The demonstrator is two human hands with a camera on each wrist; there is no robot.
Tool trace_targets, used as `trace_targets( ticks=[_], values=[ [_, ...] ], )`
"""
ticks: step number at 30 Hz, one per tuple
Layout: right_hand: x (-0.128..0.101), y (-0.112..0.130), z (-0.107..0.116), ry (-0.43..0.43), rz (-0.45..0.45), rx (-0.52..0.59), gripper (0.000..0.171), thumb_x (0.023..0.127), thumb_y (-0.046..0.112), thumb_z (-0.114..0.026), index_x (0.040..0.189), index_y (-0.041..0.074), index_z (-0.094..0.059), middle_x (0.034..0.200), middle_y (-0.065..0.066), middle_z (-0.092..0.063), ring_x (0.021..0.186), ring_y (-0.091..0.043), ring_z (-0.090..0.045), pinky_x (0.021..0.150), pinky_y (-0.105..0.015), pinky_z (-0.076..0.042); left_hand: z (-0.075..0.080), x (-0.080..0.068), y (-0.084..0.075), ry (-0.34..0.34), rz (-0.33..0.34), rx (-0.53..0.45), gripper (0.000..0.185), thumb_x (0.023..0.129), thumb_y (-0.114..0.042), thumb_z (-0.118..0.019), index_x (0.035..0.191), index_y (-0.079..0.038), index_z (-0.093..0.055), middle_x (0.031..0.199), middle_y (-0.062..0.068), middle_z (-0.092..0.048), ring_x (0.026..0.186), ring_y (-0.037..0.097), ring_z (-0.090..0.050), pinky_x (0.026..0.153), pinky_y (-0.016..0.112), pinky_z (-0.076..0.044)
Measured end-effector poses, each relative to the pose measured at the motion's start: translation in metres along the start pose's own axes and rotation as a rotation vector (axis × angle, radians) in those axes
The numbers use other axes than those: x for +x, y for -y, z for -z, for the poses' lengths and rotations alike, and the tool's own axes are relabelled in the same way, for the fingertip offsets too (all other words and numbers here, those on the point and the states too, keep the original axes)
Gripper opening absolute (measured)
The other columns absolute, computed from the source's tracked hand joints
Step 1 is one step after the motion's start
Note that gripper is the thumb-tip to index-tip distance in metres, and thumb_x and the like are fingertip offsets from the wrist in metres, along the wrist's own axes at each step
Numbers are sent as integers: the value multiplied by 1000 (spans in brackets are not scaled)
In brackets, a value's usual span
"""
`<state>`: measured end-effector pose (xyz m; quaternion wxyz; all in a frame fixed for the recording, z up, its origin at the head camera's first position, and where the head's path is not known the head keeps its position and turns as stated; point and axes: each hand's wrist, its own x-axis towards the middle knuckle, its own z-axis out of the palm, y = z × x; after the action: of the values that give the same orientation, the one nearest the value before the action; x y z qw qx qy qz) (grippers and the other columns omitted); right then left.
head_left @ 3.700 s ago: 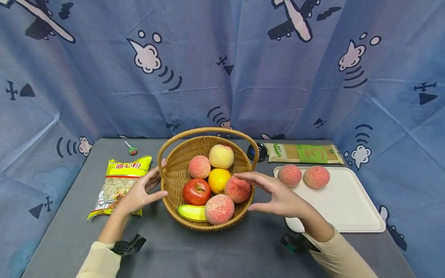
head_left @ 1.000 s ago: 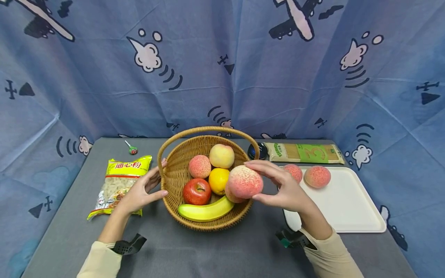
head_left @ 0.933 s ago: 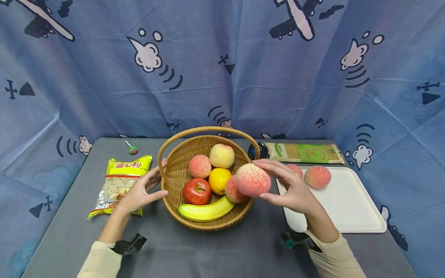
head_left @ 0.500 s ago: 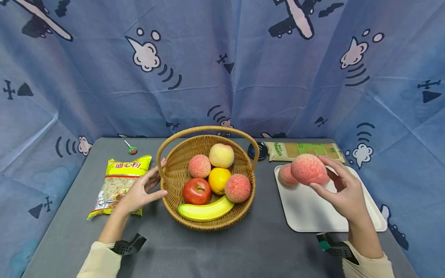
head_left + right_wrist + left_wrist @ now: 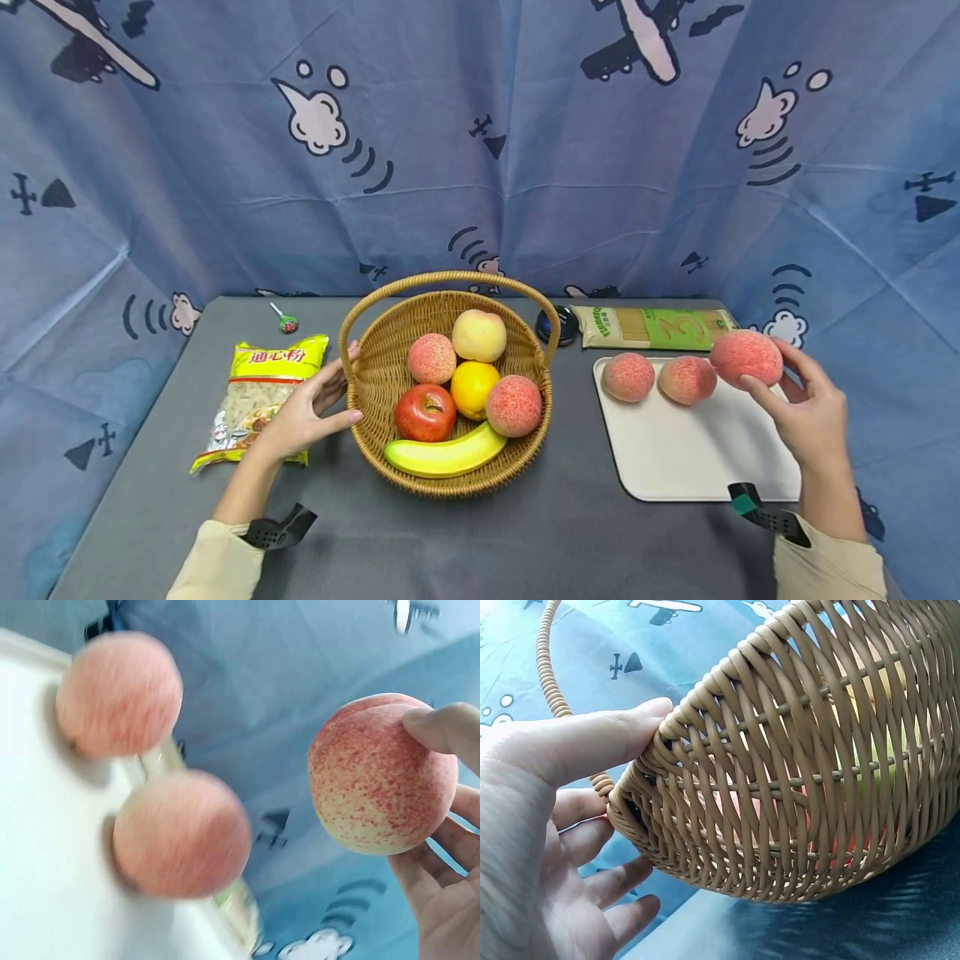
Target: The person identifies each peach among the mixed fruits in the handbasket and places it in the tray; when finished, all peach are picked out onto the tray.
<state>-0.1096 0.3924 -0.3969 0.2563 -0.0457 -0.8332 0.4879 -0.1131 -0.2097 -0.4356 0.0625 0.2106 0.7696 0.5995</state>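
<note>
My right hand holds a peach between thumb and fingers, raised over the back right of the white tray. Two more peaches, a left one and a right one, lie along the tray's back edge. My left hand holds the left side of the wicker basket; in the left wrist view the thumb lies on its rim and the fingers reach behind the handle. Inside the basket are a red apple, a banana, an orange, a yellowish peach and two reddish peaches.
A bag of pasta lies left of the basket, with a lollipop behind it. At the back right are a dark round container and a long noodle packet. A patterned blue curtain hangs behind the table.
My right hand has taken a peach from the basket's front and carried it right, over the tray. The whole banana now shows. My left hand stays at the basket.
</note>
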Motion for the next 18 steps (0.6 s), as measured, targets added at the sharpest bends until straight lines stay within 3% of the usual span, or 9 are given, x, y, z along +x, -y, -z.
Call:
trace_targets(
  ticks=[4, 7, 11, 14, 18],
  values=[
    [4, -23, 8, -16, -221, -12, 63, 82, 3, -71, 140, 13, -48, 128, 7, -52, 108, 7, -53, 79, 1, -44, 0, 1, -1, 5, -5, 3, 79, 86, 0, -66, 151, -11, -24, 156, 12, -24, 138, 15, -33, 106, 10, -31],
    [7, -40, 12, -13, -378, -58, 66, 85, 18, -70, 144, 21, -42, 144, 3, -43, 124, 1, -45, 90, -1, -39, -1, 1, -1, 6, -4, 3, 79, 86, 0, -66, 151, -11, -24, 156, 12, -24, 139, 21, -32, 106, 10, -31],
    [12, -58, 16, 7, -569, -123, 71, 86, 32, -68, 148, 27, -34, 155, 5, -28, 142, -10, -27, 110, -18, -29, -2, 2, -2, 10, -3, -1, 78, 86, -1, -66, 151, -10, -24, 156, 12, -24, 140, 28, -29, 107, 11, -30],
    [17, -70, 18, 39, -644, -172, 75, 86, 42, -65, 150, 29, -28, 158, 3, -23, 145, -18, -19, 118, -36, -23, -2, 2, -2, 10, -4, -2, 78, 86, -1, -66, 151, -10, -24, 156, 12, -24, 140, 31, -28, 108, 11, -30],
    [22, -85, 19, 84, -676, -227, 82, 85, 53, -61, 152, 27, -21, 159, -5, -19, 145, -28, -15, 117, -52, -18, -2, 1, -2, 4, 4, -1, 79, 86, -1, -67, 151, -11, -24, 156, 12, -25, 140, 31, -29, 107, 10, -31]
  ],
)
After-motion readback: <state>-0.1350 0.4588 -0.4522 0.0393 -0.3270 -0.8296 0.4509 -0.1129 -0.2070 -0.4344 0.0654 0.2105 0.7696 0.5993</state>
